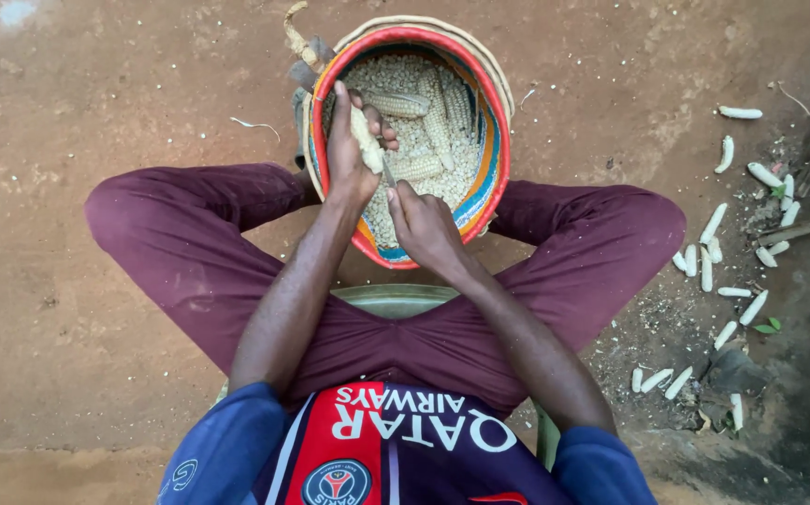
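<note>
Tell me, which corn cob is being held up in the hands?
The pale cob in the left hand, above the basket. The other cobs lie on the kernels.

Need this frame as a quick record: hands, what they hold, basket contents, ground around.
left hand: grips a corn cob over the basket
right hand: just below the cob, holding a thin tool against it; tool too small to identify
basket: round, woven, red rim, set between the knees
basket contents: loose kernels and several unshelled cobs
ground: bare brown dirt
to the person's right: stripped cobs scattered on the dirt
</note>
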